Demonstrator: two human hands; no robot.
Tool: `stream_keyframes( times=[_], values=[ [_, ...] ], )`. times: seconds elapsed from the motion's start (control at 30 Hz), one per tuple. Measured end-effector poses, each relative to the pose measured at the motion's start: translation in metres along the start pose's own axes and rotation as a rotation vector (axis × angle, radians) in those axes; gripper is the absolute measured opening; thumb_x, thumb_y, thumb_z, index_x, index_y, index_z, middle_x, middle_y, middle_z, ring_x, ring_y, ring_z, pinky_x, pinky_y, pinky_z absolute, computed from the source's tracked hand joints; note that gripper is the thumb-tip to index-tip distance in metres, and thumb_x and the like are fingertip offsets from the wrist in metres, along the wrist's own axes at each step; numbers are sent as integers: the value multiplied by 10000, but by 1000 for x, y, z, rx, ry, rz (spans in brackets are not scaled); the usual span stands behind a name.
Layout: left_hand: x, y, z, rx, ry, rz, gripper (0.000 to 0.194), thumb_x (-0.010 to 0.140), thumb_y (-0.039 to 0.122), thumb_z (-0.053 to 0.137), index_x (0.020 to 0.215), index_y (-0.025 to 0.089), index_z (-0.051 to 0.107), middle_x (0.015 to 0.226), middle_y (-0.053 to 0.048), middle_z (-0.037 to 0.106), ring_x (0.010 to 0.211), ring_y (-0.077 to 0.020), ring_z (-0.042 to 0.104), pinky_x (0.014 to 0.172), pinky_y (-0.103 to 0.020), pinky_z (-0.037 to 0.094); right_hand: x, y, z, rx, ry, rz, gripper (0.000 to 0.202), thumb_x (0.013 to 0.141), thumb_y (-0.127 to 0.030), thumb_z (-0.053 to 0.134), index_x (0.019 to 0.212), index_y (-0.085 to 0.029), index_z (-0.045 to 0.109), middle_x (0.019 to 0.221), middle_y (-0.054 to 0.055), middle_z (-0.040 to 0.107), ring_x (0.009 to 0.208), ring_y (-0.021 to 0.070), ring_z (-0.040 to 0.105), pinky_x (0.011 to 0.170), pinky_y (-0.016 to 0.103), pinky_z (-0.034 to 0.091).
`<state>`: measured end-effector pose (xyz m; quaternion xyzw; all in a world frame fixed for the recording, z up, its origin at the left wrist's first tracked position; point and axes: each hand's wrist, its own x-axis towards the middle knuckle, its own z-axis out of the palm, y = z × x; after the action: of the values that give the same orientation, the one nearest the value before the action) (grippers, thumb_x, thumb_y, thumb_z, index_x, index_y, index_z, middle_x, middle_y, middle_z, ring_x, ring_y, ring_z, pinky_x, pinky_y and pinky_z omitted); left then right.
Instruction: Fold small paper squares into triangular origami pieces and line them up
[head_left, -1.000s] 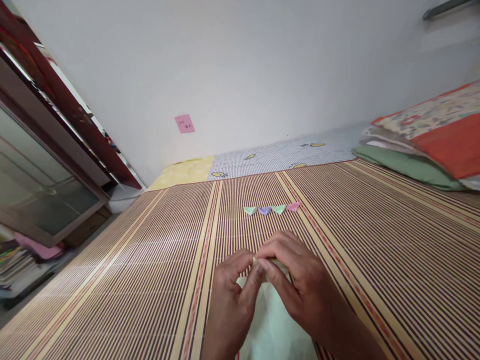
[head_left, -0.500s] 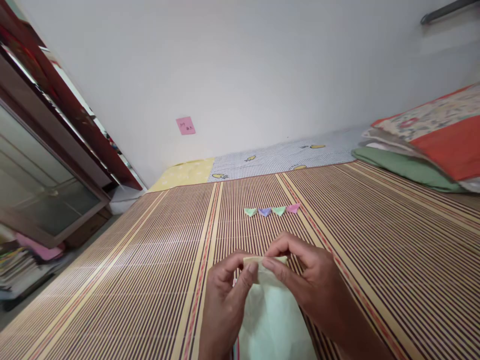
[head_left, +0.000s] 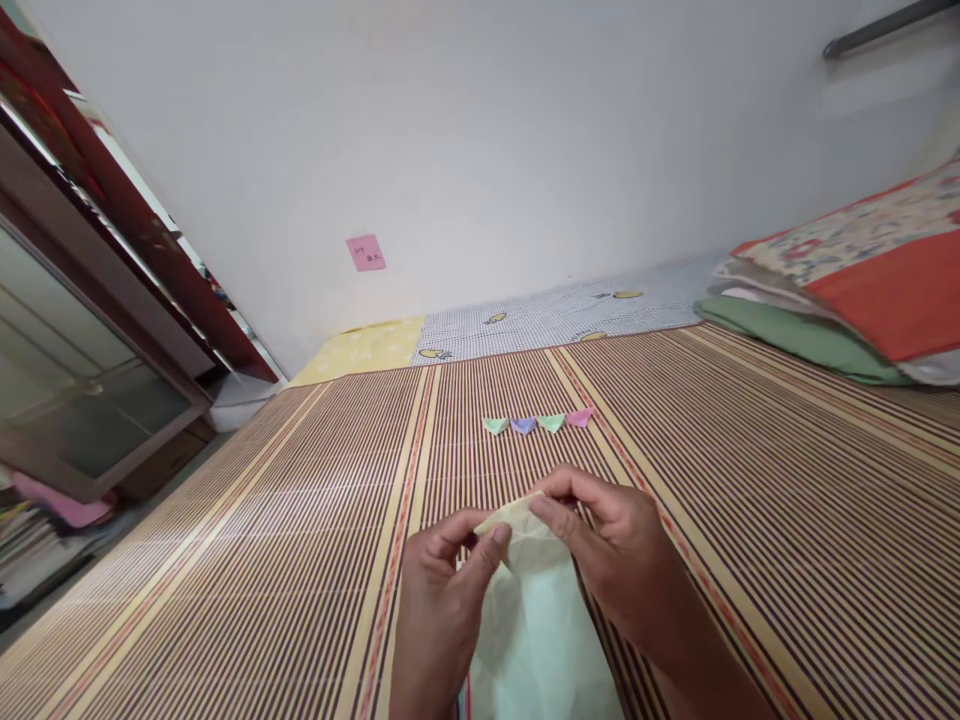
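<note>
Four small folded triangles (head_left: 523, 426) lie on the striped mat (head_left: 322, 530), seemingly done; your left hand (head_left: 446, 585) and right hand (head_left: 611, 535) pinch the yellowish paper (head_left: 519, 515) over the pale green surface (head_left: 551, 640), its folding apparently unfinished.

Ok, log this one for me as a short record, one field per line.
Left hand: pinching the left end of a pale yellow piece
Right hand: pinching the same piece near its upper right
Below it in view: pale green item, partly hidden
Row beyond the hands, left to right: light green triangle, purple triangle, second light green triangle, pink triangle
Surface: striped mat
On the wall: pink note, writing illegible
Far right: stacked bedding
</note>
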<state>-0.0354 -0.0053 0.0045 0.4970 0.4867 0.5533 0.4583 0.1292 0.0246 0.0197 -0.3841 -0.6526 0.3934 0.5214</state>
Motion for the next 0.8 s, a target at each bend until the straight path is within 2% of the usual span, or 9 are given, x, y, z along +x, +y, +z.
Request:
stream_keyframes(
  times=[0.1,0.23,0.33,0.37,0.43,0.53,0.6,0.7,0.8],
  values=[
    [2,-4,0,41,-28,-81,235,830,366,772,750,146,766,653,-22,623,628,-136,541,579,-233,419,0,-2,2,-85,15,-95,233,968,-255,561,769,-193,665,735,-8,661,692,147,615,647,263,444],
    [1,-5,3,-77,-40,-137,261,791,373,805,705,138,733,633,-27,642,590,-129,554,552,-225,427,0,1,3,-71,11,-128,251,985,-267,535,787,-195,672,767,7,674,741,161,640,693,279,463],
    [0,-1,6,-219,32,-144,266,753,372,840,686,150,711,607,-16,654,562,-127,574,549,-226,458,2,7,3,32,57,-14,137,924,-332,650,917,-208,706,812,17,700,734,171,637,640,271,487],
    [0,0,7,-248,68,-139,270,741,369,850,675,153,702,605,-13,659,556,-127,580,548,-228,467,3,10,3,90,57,51,159,888,-359,701,936,-208,707,809,20,700,712,171,628,605,264,492],
    [0,1,9,-263,129,-123,274,727,370,860,673,154,700,612,-14,669,540,-129,586,533,-230,471,5,15,4,231,25,173,226,830,-409,763,882,-198,697,760,19,678,657,168,606,552,259,502],
    [0,-2,10,-234,163,-108,272,749,397,840,732,151,726,624,-19,674,521,-133,575,504,-233,454,6,20,5,379,4,258,289,840,-456,745,772,-188,661,684,8,634,611,159,584,547,268,518],
    [1,-4,9,-192,137,-105,274,761,398,832,728,148,724,631,-18,669,539,-129,568,527,-233,451,7,21,5,365,35,226,277,861,-443,723,778,-184,668,676,3,625,600,147,568,538,251,497],
    [1,-5,7,-130,17,-131,270,773,376,827,687,145,716,667,-29,679,612,-139,591,589,-235,453,7,19,1,292,51,137,240,889,-392,700,774,-182,673,653,-11,607,562,120,533,502,217,437],
    [1,-4,5,-123,-141,-144,298,841,385,760,666,146,737,708,-62,717,672,-162,620,644,-253,461,6,14,-3,353,-50,137,264,922,-407,670,765,-197,642,587,-32,585,490,106,523,453,203,405]
  ],
)
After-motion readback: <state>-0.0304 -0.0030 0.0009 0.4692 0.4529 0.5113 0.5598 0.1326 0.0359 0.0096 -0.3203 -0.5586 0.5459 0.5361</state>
